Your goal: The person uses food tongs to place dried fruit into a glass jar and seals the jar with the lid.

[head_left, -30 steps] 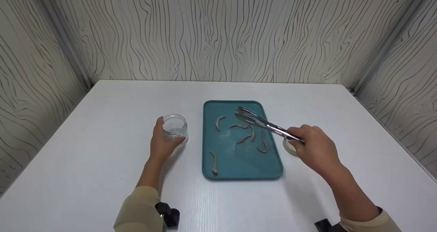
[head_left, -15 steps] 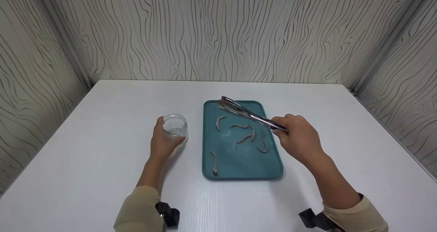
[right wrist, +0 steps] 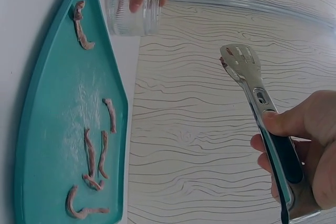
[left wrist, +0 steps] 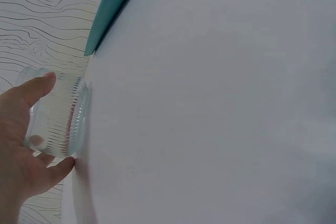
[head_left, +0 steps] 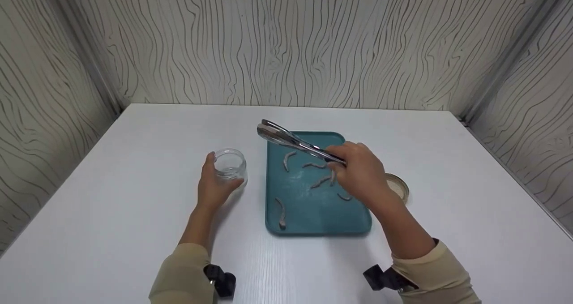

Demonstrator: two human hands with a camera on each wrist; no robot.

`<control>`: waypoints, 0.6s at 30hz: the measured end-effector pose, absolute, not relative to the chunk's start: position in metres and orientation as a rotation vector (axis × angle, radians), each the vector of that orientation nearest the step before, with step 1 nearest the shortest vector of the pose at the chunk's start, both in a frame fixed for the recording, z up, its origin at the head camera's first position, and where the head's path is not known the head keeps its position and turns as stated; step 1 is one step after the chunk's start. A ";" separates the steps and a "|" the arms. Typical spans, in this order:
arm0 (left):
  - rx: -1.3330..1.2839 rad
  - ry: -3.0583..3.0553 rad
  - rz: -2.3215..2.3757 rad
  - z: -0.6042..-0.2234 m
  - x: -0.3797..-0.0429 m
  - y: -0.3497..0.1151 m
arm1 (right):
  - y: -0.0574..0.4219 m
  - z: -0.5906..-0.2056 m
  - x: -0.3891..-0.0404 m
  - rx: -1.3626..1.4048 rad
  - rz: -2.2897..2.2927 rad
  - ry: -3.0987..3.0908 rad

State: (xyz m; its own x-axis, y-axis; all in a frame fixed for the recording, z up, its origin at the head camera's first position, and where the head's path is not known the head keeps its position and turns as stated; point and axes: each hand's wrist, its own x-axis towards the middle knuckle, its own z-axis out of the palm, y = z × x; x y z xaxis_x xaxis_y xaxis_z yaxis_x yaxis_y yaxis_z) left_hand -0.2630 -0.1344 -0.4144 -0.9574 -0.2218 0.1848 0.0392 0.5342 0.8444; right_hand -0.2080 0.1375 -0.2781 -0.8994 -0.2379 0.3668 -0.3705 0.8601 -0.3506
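My left hand [head_left: 215, 190] grips a clear glass jar [head_left: 233, 164] on the table, thumb and fingers around its side. The jar's mouth faces up without a lid. My right hand [head_left: 361, 173] holds metal tongs [head_left: 301, 144] above the teal tray [head_left: 313, 219], their tips pointing left past its back left corner. In the right wrist view the tongs [right wrist: 262, 98] are nearly closed, with a bit of something reddish-brown [right wrist: 222, 62] showing between the tips. Several thin, curved pinkish meat-like strips [right wrist: 89, 153] lie on the tray; my right hand partly covers some in the head view.
A round lid with a gold rim [head_left: 398, 187] lies right of the tray, partly behind my right hand. The white table [head_left: 112, 196] ends at a wood-patterned panel [head_left: 277, 44] at the back, with similar panels at both sides.
My right hand has moved left over the tray, carrying the tongs' tips past its left edge toward the jar. The lid shows again. My left hand and the jar have stayed still.
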 end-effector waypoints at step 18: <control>0.139 -2.503 -1.340 -0.415 -0.261 -0.129 | 0.099 -0.300 -0.218 0.478 0.641 -2.761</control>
